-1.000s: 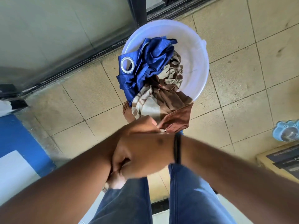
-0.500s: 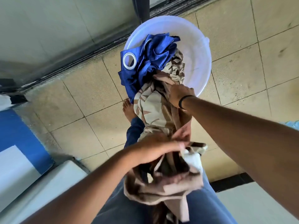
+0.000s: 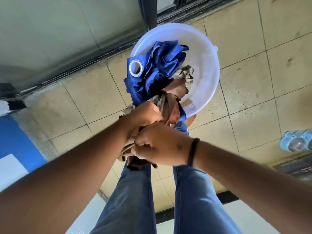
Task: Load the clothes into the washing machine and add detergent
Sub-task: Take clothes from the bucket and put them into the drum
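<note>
A white plastic basin stands on the tiled floor in front of my feet. A blue curtain with a white eyelet ring hangs over its near left rim. A brown and beige patterned cloth stretches from the basin up to my hands. My left hand grips this cloth just above the basin's near edge. My right hand, with a black band at the wrist, grips the same cloth closer to me, its bunched end hanging below. The washing machine and detergent are not identifiable in view.
A dark sliding-door track runs along the far left. A blue and white surface lies at the left edge. A light blue object and a cardboard box sit at the right. My jeans-clad legs stand below.
My hands have come back together on the brown cloth, pulling more of it out of the basin. The right hand moved from the basin's edge back toward me.
</note>
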### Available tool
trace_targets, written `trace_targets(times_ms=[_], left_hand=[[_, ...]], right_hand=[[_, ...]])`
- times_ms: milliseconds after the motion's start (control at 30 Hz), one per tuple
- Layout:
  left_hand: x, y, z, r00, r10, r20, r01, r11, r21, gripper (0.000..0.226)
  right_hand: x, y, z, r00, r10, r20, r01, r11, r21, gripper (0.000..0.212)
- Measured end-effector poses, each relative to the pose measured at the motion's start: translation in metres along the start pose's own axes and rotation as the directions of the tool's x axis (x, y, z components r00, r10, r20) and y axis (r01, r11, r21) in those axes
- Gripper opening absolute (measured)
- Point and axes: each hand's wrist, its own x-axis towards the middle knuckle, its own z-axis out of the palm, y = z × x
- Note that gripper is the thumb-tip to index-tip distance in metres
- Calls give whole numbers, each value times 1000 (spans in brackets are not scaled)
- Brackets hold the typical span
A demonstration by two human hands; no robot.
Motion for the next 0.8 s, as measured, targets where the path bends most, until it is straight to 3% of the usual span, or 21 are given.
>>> trace_targets(times_ms=[67,133,200,333,367,433,500,567,600,700,767,800], left_hand=[[-15,8,9,995,100,-13,-101,992,-72,25],[-35,15,18,982,191,-12,-191,973,-133,25],[-51,16,31,952,274,138,-268,962,-55,7],[-88,20,41,823,352,446,-257,931,-261,11],[-96,22,41,784,385,487,-257,915,-310,11],[-108,27,40,754,434,492,-255,885,-389,14],[-103,23,39,833,426,353,-256,862,-437,28],[-86,12,39,955,284,86,-240,910,-338,61],[-76,7,36,982,175,-69,-188,929,-320,70],[-47,-7,16,913,-122,-389,-97,862,-498,51],[-37,-16,4,876,-146,-460,-116,862,-494,27],[-40,-18,0,876,-91,-474,-151,881,-448,34]], right_hand=[[9,14,-17,978,116,-174,-93,986,137,31],[25,43,-32,849,216,-482,-135,971,197,23],[47,90,-40,721,331,-609,-291,942,167,18],[71,172,-42,650,682,-334,-716,697,32,72],[73,182,-40,657,710,-256,-746,662,-79,74],[76,190,-35,689,710,-149,-719,641,-269,56],[77,182,-31,697,690,-195,-716,655,-243,39],[76,167,-30,684,666,-297,-717,688,-112,40],[73,156,-29,683,643,-347,-696,717,-41,39],[62,117,-27,724,489,-486,-522,849,76,40],[46,81,-26,803,353,-480,-357,930,86,44],[36,62,-24,845,280,-455,-267,959,94,41]])
